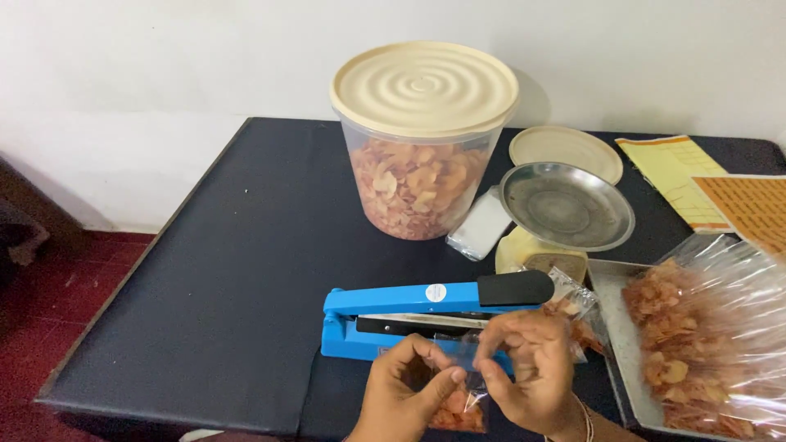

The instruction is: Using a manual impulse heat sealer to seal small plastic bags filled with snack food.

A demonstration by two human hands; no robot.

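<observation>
My left hand (403,394) and my right hand (528,376) both pinch the top of a small clear bag of orange chips (460,407) at the table's near edge. Just behind the hands lies a blue heat sealer (409,315) with a black handle, its arm raised a little. A second small filled bag (577,315) lies right of the sealer, partly behind my right hand.
A big clear tub of chips (417,176) with a cream lid stands at the back. A kitchen scale with a steel pan (566,205), a loose cream lid (565,150), yellow label sheets (720,192) and a metal tray (616,327) holding a large chip-filled plastic bag (704,336) sit at right on the dark table (237,270).
</observation>
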